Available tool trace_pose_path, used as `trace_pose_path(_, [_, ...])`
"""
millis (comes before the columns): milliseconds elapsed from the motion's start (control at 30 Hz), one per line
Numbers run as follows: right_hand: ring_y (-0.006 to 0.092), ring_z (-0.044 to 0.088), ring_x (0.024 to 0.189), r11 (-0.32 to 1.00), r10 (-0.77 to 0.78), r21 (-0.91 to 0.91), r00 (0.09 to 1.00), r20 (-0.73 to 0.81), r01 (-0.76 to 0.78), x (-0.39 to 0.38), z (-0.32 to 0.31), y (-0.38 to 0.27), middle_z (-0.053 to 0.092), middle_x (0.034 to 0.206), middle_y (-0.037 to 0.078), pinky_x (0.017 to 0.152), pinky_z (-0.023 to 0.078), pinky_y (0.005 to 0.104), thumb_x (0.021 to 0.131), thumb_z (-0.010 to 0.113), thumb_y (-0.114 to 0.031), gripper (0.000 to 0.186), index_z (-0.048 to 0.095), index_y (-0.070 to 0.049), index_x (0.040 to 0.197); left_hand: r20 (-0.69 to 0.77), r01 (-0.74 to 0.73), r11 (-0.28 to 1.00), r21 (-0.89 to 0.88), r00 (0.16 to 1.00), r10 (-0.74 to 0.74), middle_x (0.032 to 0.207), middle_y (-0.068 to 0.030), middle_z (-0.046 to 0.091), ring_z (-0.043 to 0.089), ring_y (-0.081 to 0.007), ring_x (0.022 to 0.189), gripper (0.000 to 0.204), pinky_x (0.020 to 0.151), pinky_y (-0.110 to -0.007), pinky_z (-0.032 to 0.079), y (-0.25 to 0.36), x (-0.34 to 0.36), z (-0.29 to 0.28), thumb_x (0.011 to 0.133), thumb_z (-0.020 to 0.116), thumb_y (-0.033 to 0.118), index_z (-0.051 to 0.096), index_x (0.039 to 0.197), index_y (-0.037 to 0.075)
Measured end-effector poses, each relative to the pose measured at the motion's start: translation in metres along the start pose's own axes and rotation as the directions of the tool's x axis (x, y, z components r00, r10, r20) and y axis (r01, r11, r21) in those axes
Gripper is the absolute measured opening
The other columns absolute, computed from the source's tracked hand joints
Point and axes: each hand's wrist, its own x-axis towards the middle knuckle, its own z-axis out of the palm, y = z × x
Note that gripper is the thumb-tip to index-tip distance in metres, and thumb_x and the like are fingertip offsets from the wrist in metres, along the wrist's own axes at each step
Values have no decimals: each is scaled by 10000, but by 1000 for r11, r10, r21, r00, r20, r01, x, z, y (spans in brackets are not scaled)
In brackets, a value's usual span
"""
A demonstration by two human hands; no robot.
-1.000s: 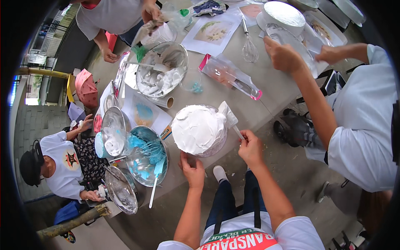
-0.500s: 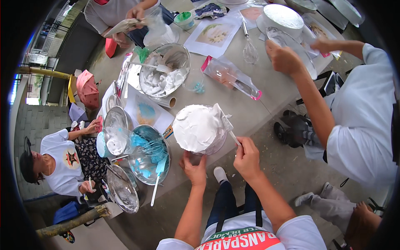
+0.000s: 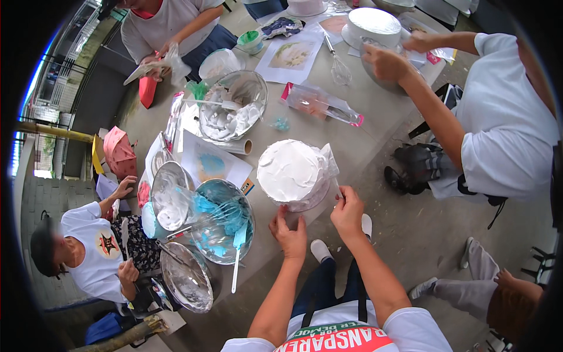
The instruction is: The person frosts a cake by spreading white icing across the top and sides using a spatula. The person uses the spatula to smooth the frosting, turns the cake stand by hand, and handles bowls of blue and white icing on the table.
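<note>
A round cake (image 3: 288,172) coated in white icing stands in front of me on a pale cake stand (image 3: 309,202) at the table's near edge. My right hand (image 3: 347,212) is closed round the thin white handle of a spatula. The spatula (image 3: 338,189) points up along the cake's right side, its blade hidden by icing and a whitish film-like flap. My left hand (image 3: 288,239) has its thumb and fingers apart, fingertips at the near rim of the stand. Left of the cake is a steel bowl (image 3: 251,206) of blue icing, holding a whisk (image 3: 226,214) and a white-handled scraper (image 3: 236,264).
Farther off lie a large bowl of white icing (image 3: 263,97), a cardboard roll (image 3: 240,146), a clear pink-edged package (image 3: 321,105) and a whisk (image 3: 340,69). More bowls (image 3: 186,278) crowd the left. Co-workers stand left, far and right, one beside another cake (image 3: 375,26).
The spatula has dropped lower along the cake's right side, and its blade is now less visible. My left fingers have loosened at the stand. The whole view has shifted slightly.
</note>
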Motion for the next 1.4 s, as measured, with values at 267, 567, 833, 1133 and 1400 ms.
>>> trace_pose_path(267, [369,621,822,984,95,164,982,-165,-68,-36,-15,-45,617,880,189,675,505,429,801,490,110,274,589,11,1036,33,-101,995,16,994,100,1230,-95,640,472,-316,1136,674,1029,-443,341,-16,-1,-9,721,759,117,511,1338,14])
trace_pose_path(567, [425,601,872,989,112,-75,976,-187,-128,-50,32,-9,614,923,208,777,480,467,794,501,91,278,576,21,1053,121,-172,984,55,979,164,1161,-123,639,494,-323,1105,658,1007,-471,323,-10,-5,-10,720,749,147,535,1332,35])
trace_pose_path(833, [393,599,833,988,116,139,939,-323,-74,-70,10,-50,599,924,199,734,479,460,814,478,100,242,548,17,1030,118,-196,979,-59,972,202,1189,-136,632,502,-325,1144,643,1030,-440,326,-10,-10,-18,728,731,118,536,1335,38])
trace_pose_path(1133, [325,618,754,989,139,90,927,-348,-114,-72,46,-21,608,842,160,694,497,395,807,475,112,265,548,12,1041,-45,-177,976,-126,984,173,1357,-210,518,412,-369,1293,763,1111,-479,242,-37,42,-13,703,562,-21,334,1431,-37])
trace_pose_path(1400, [145,587,749,929,171,365,945,-279,-60,-55,29,-23,611,864,79,693,490,285,868,484,83,216,554,6,1058,8,56,865,-498,998,-60,1382,-227,475,438,-333,1319,725,1085,-429,336,-24,36,-17,747,495,-27,300,1445,-48])
